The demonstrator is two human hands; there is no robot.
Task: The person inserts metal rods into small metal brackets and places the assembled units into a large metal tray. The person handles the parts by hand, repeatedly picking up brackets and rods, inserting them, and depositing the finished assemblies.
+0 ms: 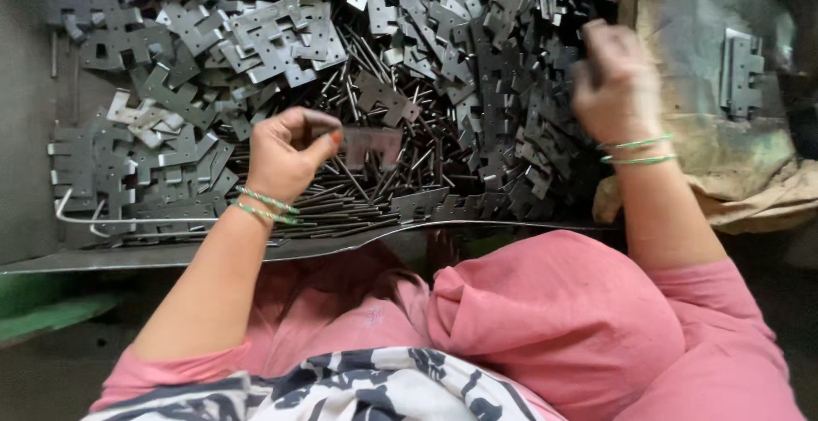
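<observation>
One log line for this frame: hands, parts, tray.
left hand: pinches hinge leaf | right hand: blurred, on leaf pile | pins: loose in tray

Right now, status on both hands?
Left hand pinching hinge plate. Right hand blurred over hinge pile, grip unclear. Loose pins underneath.

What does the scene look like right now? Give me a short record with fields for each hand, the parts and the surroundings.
left hand: left hand pinches a flat grey metal hinge leaf above the pile
right hand: right hand, blurred, over the right side of the pile; whether it holds anything cannot be told
parts: heap of dark stamped metal hinge leaves mixed with thin metal pins
container: shallow grey metal tray
off to the side: assembled grey hinge on brown sacking
</observation>
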